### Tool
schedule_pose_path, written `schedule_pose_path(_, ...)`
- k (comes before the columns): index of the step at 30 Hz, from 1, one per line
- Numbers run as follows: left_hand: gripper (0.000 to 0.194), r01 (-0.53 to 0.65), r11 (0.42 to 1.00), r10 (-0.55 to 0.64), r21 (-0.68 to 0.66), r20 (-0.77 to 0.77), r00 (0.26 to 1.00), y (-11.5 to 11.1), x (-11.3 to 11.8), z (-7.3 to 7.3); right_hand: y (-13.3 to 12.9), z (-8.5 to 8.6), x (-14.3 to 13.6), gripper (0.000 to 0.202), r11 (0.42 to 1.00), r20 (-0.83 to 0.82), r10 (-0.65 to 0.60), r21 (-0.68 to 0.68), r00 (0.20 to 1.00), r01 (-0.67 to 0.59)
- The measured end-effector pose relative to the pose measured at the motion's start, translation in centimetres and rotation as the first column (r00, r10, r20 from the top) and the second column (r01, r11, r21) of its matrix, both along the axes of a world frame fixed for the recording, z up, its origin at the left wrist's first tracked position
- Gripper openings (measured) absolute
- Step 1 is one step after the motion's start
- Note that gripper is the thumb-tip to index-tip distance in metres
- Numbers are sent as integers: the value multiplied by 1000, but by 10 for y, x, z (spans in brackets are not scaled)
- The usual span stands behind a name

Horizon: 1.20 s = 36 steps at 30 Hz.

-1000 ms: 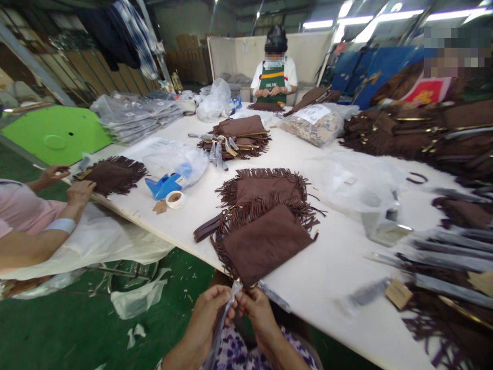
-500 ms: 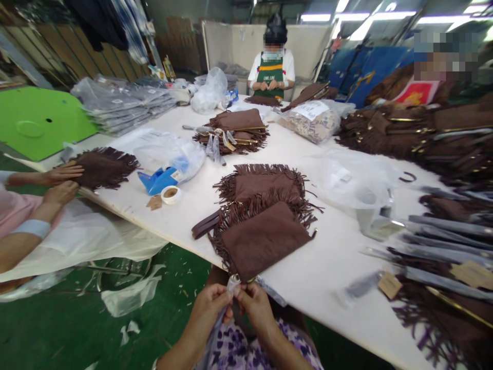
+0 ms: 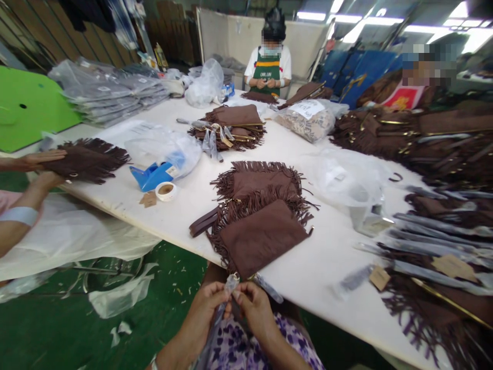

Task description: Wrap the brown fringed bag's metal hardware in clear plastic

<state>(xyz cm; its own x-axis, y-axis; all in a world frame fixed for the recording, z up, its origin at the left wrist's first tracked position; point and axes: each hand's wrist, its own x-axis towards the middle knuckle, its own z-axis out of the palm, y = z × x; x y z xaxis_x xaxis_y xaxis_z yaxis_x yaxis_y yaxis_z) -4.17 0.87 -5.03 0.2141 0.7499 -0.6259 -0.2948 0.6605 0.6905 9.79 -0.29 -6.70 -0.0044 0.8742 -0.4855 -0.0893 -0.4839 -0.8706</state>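
Just below the table's front edge, my left hand (image 3: 211, 303) and my right hand (image 3: 252, 306) meet with fingertips pinched. Between them is a strap in clear plastic wrap (image 3: 231, 282), its lower length hanging to my lap. A metal ring shows at its upper end, close to the corner of a brown fringed bag (image 3: 265, 234). This bag lies on the table, partly over another fringed bag (image 3: 265, 182). A brown wrist loop (image 3: 204, 222) sticks out at their left. Another wrapped strap end (image 3: 268, 288) lies at the table edge, right of my fingers.
On the left, a co-worker's hands (image 3: 38, 162) touch a fringed bag (image 3: 90, 159). A tape roll (image 3: 166, 191) and blue tape dispenser (image 3: 152, 177) stand nearby. Wrapped straps and bags (image 3: 442, 277) are piled right. Another person (image 3: 268, 72) sits at the far side.
The view has turned slightly, so the table's things sit a little farther left. My hands keep their pinch on the wrapped strap, almost unmoved. The far person's hands have shifted slightly.
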Motion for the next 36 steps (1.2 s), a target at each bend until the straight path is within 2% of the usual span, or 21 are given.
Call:
schedule_pose_path(6, 25, 83, 992, -66, 99, -164, 984, 1, 0, -5, -6, -2, -4, 24, 999, 50, -23, -21, 998, 24)
schedule_pose_path(14, 20, 56, 967, 29, 250, -324, 946, -3, 5, 0, -6, -13, -11, 26, 991, 64, -107, -71, 992, 111)
schedule_pose_path(18, 18, -10, 978, 64, 209, -252, 966, -3, 5, 0, -6, -4, -13, 21, 991, 83, -122, -40, 989, 126)
schedule_pose_path(21, 15, -72, 983, 99, 168, -156, 983, -4, 6, 0, -7, 8, -11, 17, 996, 132, -84, 31, 988, 81)
schedule_pose_path(25, 14, -97, 987, 99, 126, -4, 995, -7, 7, -3, -9, 18, -7, 15, 995, 189, -53, 94, 981, 36)
schedule_pose_path(31, 16, -98, 995, 93, 22, 149, 984, -9, 6, -7, -11, 17, -6, 12, 997, 118, -52, -50, 992, 58)
schedule_pose_path(36, 18, -85, 996, 90, -36, 184, 979, -9, 6, -4, -8, 24, -2, 14, 988, 41, -26, -149, 999, 32)
